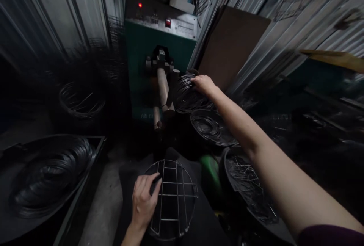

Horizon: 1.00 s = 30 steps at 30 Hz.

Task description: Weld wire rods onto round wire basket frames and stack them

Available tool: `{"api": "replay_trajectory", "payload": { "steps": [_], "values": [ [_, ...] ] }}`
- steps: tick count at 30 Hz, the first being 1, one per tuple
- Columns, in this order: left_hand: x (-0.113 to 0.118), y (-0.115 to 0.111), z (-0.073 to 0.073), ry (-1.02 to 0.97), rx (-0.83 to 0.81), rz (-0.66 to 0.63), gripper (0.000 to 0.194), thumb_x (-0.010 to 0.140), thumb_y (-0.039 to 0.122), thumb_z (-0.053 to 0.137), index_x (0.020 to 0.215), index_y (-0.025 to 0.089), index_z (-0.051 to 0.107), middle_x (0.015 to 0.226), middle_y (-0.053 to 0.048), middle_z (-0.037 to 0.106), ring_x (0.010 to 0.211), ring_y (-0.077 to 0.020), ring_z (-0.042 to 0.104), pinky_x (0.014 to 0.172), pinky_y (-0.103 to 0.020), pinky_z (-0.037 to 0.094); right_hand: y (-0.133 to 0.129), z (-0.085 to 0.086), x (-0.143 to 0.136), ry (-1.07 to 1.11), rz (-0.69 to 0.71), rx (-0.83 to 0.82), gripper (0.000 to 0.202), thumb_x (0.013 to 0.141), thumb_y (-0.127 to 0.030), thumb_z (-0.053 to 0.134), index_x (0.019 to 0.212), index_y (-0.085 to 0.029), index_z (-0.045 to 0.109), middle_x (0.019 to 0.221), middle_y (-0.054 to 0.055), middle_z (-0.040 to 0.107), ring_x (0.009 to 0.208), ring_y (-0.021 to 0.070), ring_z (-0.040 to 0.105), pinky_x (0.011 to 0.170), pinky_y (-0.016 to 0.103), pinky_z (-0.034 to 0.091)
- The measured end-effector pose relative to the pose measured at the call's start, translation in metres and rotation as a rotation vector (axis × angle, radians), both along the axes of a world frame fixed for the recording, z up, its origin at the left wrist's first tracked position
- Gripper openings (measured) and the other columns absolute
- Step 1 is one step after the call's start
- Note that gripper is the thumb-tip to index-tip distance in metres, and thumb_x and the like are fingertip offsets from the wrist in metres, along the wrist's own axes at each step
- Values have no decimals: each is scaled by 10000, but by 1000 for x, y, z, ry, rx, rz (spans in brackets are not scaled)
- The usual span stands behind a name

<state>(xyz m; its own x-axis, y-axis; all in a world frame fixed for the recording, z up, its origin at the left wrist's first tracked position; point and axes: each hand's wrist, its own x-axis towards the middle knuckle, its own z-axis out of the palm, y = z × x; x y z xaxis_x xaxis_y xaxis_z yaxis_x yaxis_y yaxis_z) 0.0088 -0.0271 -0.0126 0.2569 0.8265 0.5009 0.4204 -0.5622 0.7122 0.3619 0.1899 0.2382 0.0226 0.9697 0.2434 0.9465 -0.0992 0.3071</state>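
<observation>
My left hand (144,198) is curled over the left side of a round wire rack (178,195), which lies over my dark-clothed lap. Straight wires cross inside the rack's ring. My right arm stretches forward, and the fingers of my right hand (204,85) are closed at the top of a bundle of wire rings (186,94). How many rings are in the fingers cannot be made out. Just left of that bundle, the spot welder's (162,37) pale round arms (163,86) stick out towards me.
A tray of wire rings (206,126) sits below the bundle. A round tub (227,168) beside my right leg holds short straight wires. Coiled wire rings (57,174) lie at left. A brown board (233,45) leans on the corrugated wall. A red light (140,5) glows.
</observation>
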Motion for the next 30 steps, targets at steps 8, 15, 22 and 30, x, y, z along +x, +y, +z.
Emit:
{"api": "replay_trajectory", "payload": {
  "steps": [8,15,22,30],
  "values": [
    [-6,5,7,44,-25,-6,162,926,355,567,1019,274,671,933,-46,694,898,-246,644,794,-410,568,-42,-6,6,-81,-12,58,414,922,-105,348,1169,-167,675,1058,137,693,849,219,621,676,342,414],
    [-20,-2,58,-73,-222,94,353,939,435,528,1201,227,640,1160,-81,641,1056,-219,632,903,-354,534,-149,-25,-10,164,342,167,381,941,-175,367,1105,-236,705,1026,94,667,980,231,586,918,465,448],
    [-1,8,151,-121,-400,-331,444,959,500,473,1261,199,596,890,-34,682,742,-142,626,752,-269,518,-216,-11,-121,647,579,-100,385,972,-459,389,1103,-300,714,972,7,609,1002,198,599,940,470,491],
    [-21,-15,101,-381,-697,-112,308,962,415,461,1146,191,565,555,48,523,416,-79,404,426,-177,310,-249,-123,-130,995,298,108,393,947,-347,441,1276,-224,615,938,53,656,817,183,618,796,365,539]
  ]
}}
